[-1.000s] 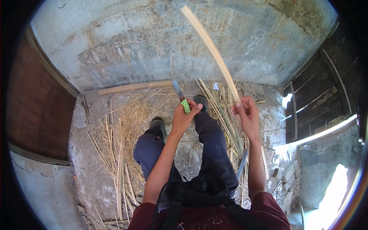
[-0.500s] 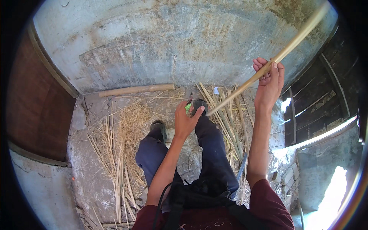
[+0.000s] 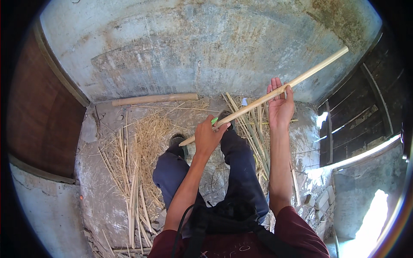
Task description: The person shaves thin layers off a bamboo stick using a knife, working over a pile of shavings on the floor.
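A long, pale bamboo strip (image 3: 318,67) slants across my front, its lower left tip beside my left foot and its far end against the wall's backdrop. My right hand (image 3: 280,109) steadies it from below, palm up, thumb over the top and fingers behind. Lower down, my left hand (image 3: 207,136) closes around the strip, thumb pressed along it. A bright green piece (image 3: 214,121) shows at the left fingers; the rest of that item is hidden, so I cannot tell its kind.
Straw-like shavings (image 3: 150,133) and thin bamboo strips (image 3: 134,193) litter the floor at left. More split strips (image 3: 258,142) lie beyond my right leg. A thick bamboo pole (image 3: 155,99) rests along the stained wall (image 3: 172,51). Dark wooden boards (image 3: 361,107) stand at right, near broken bricks (image 3: 322,202).
The bamboo strip has come down and leftward, its lower end now passing through my left hand. My right hand has moved left and lower along with it.
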A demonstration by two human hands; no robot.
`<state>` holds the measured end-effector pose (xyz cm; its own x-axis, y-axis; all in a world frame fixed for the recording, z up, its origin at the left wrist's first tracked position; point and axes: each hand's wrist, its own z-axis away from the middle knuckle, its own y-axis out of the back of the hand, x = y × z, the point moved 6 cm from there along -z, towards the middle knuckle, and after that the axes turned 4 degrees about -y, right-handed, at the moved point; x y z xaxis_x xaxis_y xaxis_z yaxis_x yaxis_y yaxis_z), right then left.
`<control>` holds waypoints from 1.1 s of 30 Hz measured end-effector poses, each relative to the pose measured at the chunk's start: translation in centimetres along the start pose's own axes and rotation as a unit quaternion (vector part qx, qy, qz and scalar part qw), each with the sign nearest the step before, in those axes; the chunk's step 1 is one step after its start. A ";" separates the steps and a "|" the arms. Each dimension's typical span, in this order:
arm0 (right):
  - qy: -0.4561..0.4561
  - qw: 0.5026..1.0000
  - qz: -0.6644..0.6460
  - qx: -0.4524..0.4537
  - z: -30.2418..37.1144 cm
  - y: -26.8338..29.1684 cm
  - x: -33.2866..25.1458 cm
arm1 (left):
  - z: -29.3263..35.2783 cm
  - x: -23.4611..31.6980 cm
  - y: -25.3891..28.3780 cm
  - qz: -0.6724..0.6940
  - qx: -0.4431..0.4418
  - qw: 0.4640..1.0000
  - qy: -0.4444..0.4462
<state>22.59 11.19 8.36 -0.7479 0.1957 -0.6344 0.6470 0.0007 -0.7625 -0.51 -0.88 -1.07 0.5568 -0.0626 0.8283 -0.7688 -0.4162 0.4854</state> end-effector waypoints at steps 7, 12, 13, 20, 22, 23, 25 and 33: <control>-0.032 0.993 0.116 -0.022 -0.2 2.2 -0.2 | 0.0 0.2 0.3 0.050 0.056 0.997 -0.029; -0.020 0.981 0.183 0.062 3.0 4.3 1.9 | -0.1 -0.1 -0.1 0.051 0.067 0.995 -0.044; -0.014 0.963 0.260 0.066 4.4 4.1 2.5 | 0.0 -0.1 -0.1 0.066 0.064 0.995 -0.041; 0.035 0.891 0.435 -0.128 12.8 2.4 7.2 | 0.3 0.1 -0.7 0.077 0.030 0.996 -0.024; 0.076 0.857 0.481 -0.165 13.8 0.8 7.5 | 0.3 -0.7 -0.8 0.084 0.034 0.996 -0.027; 0.096 0.843 0.500 -0.172 13.9 0.7 7.6 | 0.3 -0.7 -1.0 0.085 0.033 0.995 -0.029; 0.116 0.828 0.520 -0.178 13.9 0.4 7.7 | 0.4 -1.0 -1.4 0.110 0.028 0.993 -0.014; 0.070 0.834 0.513 -0.191 13.5 0.2 9.6 | 0.6 -0.8 -1.0 0.149 0.070 0.984 -0.064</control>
<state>13.57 -0.20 0.42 0.2367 0.3982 -0.8862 0.9557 0.0688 0.2862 -0.01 -0.98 -2.43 0.3555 -0.3099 0.8818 -0.8577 -0.4831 0.1760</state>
